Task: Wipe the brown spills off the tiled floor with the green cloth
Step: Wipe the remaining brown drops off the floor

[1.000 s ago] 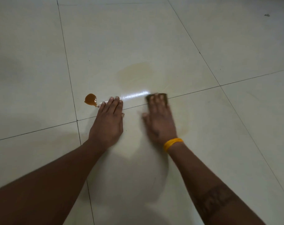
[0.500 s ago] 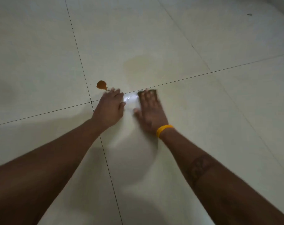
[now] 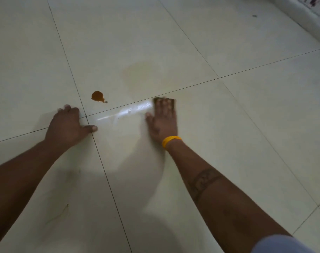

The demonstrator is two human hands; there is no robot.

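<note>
Pale cream tiled floor (image 3: pixel 173 42) with dark grout lines fills nearly the whole view, glossy and dimly lit. On it, the small dark-looking green cloth (image 3: pixel 164 102) lies flat under the fingers of the right hand (image 3: pixel 162 123), only its far edge showing beyond the fingertips, right at a grout line. That hand is spread flat, palm down, pressing the cloth to the tile; a yellow band (image 3: pixel 172 141) circles its wrist. Between the two hands a wet shiny streak (image 3: pixel 122 113) runs along the grout line. Beyond the left hand (image 3: pixel 67 125), just past its fingertips, sits a round orange-brown spill (image 3: pixel 97 96), untouched. Beyond the right hand, a faint tan smear (image 3: pixel 139 72) stains the tile.

The left hand is planted on the floor, fingers curled, thumb stuck out toward the right hand, holding nothing; it looks to be a prop.

Risks, as I judge them: the braced left hand could slip on the wet sheen, and a cloth this small, likely loaded, may smear brown film rather than lift it. Both forearms reach straight forward, the right one angled inward.
</note>
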